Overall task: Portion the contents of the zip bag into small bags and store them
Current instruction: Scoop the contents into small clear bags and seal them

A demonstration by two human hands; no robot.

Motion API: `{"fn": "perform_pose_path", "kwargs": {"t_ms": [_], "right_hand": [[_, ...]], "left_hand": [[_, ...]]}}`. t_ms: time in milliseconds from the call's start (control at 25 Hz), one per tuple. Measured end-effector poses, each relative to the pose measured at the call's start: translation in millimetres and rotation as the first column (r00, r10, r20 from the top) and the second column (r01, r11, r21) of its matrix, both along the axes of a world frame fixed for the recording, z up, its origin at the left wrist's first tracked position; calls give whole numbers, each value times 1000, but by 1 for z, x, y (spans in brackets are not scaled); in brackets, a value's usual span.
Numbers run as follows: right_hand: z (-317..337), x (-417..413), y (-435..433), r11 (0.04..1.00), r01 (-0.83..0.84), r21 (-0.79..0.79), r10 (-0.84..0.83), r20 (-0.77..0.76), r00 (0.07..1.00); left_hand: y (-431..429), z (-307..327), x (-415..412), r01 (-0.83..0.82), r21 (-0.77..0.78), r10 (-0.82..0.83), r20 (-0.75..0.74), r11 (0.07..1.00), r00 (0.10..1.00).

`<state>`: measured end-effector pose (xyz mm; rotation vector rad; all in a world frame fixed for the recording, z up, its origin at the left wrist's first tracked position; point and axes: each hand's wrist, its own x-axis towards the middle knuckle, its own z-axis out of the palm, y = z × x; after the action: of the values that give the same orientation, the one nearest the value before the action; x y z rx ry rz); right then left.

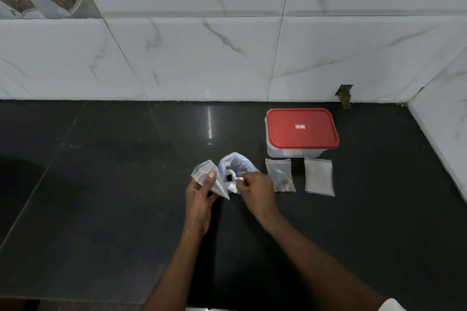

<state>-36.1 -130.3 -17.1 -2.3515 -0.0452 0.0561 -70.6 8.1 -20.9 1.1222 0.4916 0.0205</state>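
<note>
Black polished stone counter [101, 184]: a small clear plastic bag [206, 175] is gripped in the left hand [199, 197], mouth kept upward just beside the open blue-rimmed clear zip bag [236, 163], presumably for short transfers. A small white piece [238, 180] is pinched by the right hand [256, 190] at the zip bag's mouth. Two further small bags [280, 175] are laid flat just before the red-lidded clear plastic box [302, 131], judged staged for storage.

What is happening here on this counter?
A person is portioning. The left hand holds a small clear bag; the right hand pinches the zip bag at its open mouth. To the right lie a small bag holding brown bits and a second small bag, near a container with its red lid on.
</note>
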Motion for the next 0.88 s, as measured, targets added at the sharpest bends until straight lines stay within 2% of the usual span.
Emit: {"fn": "perform_pose_path", "kwargs": {"t_ms": [80,160,320,560,680,880], "right_hand": [[0,7,-4,964,214,160,-185,-175,967],[5,11,-8,892,355,280,-265,-312,912],[22,10,-19,780,456,428,-312,-366,877],[57,2,-34,783,411,467,-297,-301,906],[60,-4,-35,794,393,463,-301,-262,917],[32,9,-43,652,590,476,-390,-456,800]], "left_hand": [[-2,7,0,62,73,-65,47,995,997],[-2,8,1,87,113,-94,58,990,994],[2,5,-1,54,157,-58,21,986,998],[-4,9,0,107,459,-128,16,882,992],[-7,6,3,113,517,-123,-14,849,992],[-13,-1,3,146,533,-131,-66,834,989]]}}
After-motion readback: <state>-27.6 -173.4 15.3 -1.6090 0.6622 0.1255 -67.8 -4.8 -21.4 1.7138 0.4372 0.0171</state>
